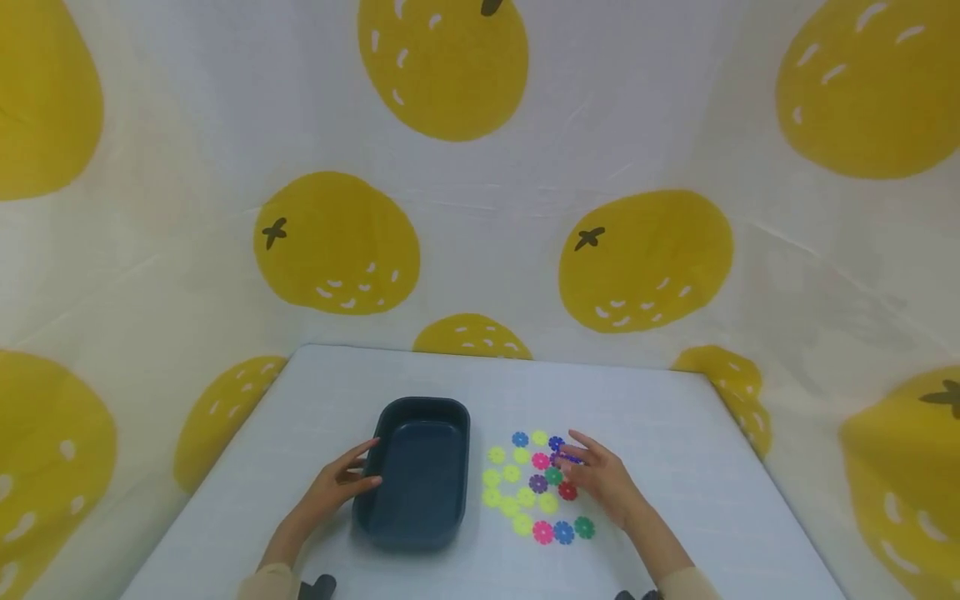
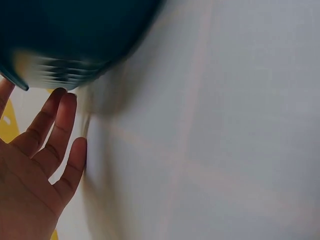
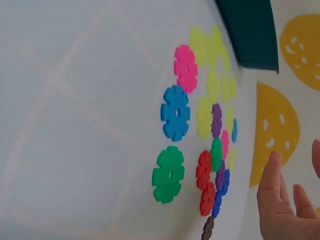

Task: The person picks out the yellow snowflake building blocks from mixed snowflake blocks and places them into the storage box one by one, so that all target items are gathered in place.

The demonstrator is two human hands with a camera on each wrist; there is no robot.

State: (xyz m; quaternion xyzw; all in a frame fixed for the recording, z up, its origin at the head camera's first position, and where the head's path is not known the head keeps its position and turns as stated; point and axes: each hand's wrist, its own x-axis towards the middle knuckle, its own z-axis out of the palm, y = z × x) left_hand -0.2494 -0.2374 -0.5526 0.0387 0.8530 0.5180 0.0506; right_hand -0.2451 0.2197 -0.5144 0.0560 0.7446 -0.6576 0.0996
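A dark teal rectangular tub [image 1: 422, 475] stands on the white-covered table. My left hand [image 1: 339, 482] is at its left side, thumb and fingers spread along the rim; in the left wrist view the loosely extended fingertips [image 2: 67, 100] come right up to the tub's wall [image 2: 75, 30]. To the tub's right lies a group of flat, notched plastic snowflake discs, among them yellow [image 1: 548, 502], pink [image 1: 543, 532], blue [image 3: 175, 113], green [image 3: 168, 174] and red [image 3: 203, 170] ones. My right hand [image 1: 603, 482] hovers over the group's right edge, fingers apart and holding nothing visible, partly hiding some discs.
White cloth printed with large yellow fruit [image 1: 337, 242] rises behind the table and along both sides. The white tabletop [image 1: 675, 433] extends to the right of the discs, and its far edge meets the cloth.
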